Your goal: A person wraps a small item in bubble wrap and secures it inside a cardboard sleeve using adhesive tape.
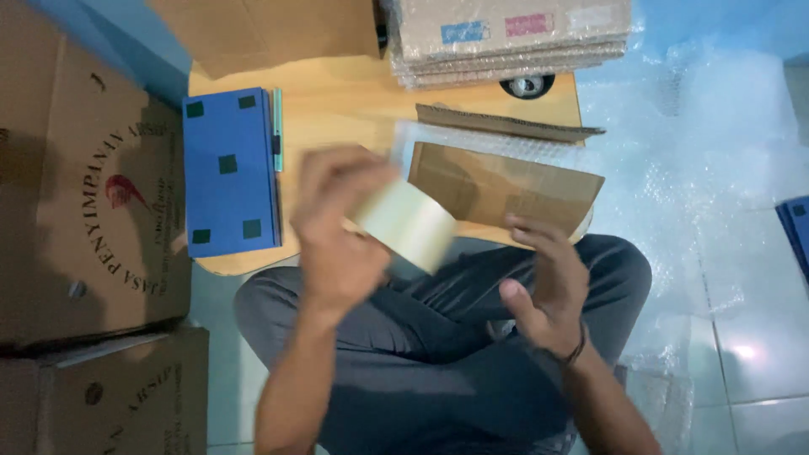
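A pale tiled floor (750,337) fills the room, with bubble wrap (699,152) spread over it on the right. Large brown boxes (76,194) stand at the left. A low wooden table (345,101) sits ahead of the person, whose crossed legs in grey trousers (421,337) reach under its near edge. At the table's far side lies a stack of flat cardboard (514,38). A blue case (229,173) with dark square patches lies on the table's left part, a thin teal pen (276,126) just beside it. On the right part lies a cardboard piece (506,190) on a strip of bubble wrap.

The left hand (337,232) is raised above the table's near edge, fingers closed around a tape roll (406,223), which is blurred and tilted. The right hand (543,282) is lower, over the right knee, palm turned inward, fingers loosely spread and holding nothing, just beside the roll.
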